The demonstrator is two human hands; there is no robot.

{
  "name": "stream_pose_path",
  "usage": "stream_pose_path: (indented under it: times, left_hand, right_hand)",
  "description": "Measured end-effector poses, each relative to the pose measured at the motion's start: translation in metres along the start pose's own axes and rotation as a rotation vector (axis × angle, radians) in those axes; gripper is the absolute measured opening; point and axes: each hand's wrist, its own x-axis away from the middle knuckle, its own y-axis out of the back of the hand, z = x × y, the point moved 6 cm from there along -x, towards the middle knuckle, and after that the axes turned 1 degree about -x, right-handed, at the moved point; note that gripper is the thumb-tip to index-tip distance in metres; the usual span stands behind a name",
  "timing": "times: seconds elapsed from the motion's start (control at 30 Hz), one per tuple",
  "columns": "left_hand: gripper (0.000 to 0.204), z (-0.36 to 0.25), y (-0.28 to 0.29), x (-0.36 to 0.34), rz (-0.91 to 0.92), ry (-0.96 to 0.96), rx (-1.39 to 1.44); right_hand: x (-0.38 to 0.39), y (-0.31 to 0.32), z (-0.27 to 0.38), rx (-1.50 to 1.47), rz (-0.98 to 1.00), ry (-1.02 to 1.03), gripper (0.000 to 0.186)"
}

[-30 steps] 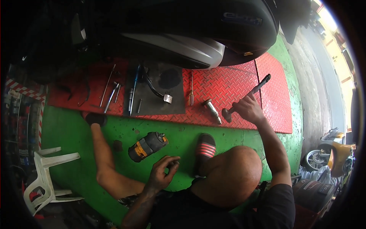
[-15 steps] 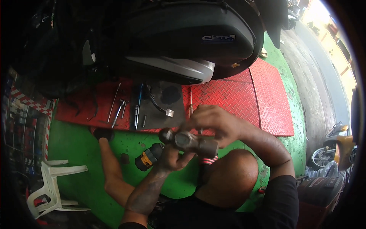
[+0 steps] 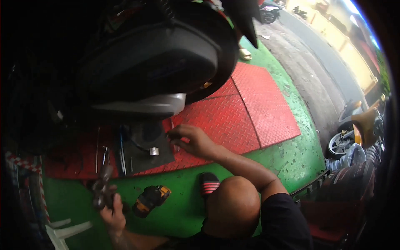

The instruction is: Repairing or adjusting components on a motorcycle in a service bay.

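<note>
By the mat [image 3: 143,161], right hand [image 3: 193,141] half-open at screwdriver [image 3: 176,147], contact unclear; left hand [image 3: 114,216] grips dark metal piece [image 3: 102,188]. Likely pickup; needs fingers closing.

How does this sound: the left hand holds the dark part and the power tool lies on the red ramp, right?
Not quite: the head view shows the power tool on the green floor. The left hand does hold the dark part.
</note>
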Motion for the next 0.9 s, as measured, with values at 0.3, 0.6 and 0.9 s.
stream_pose_path:
  times: [0.3, 0.6, 0.9]
  left_hand:
    - [0.016, 0.024, -0.03, -0.008, 0.232, 0.096, -0.164]
    - [0.013, 0.028, -0.041, -0.032, 0.256, -0.068, -0.235]
    - [0.047, 0.04, -0.066, -0.045, 0.366, -0.259, -0.232]
  right_hand:
    - [0.012, -0.023, -0.031, -0.47, -0.076, -0.336, 0.033]
    - [-0.004, -0.014, -0.016, -0.051, -0.089, -0.053, 0.031]
    - [-0.031, -0.001, -0.009, 0.445, -0.105, 0.565, 0.038]
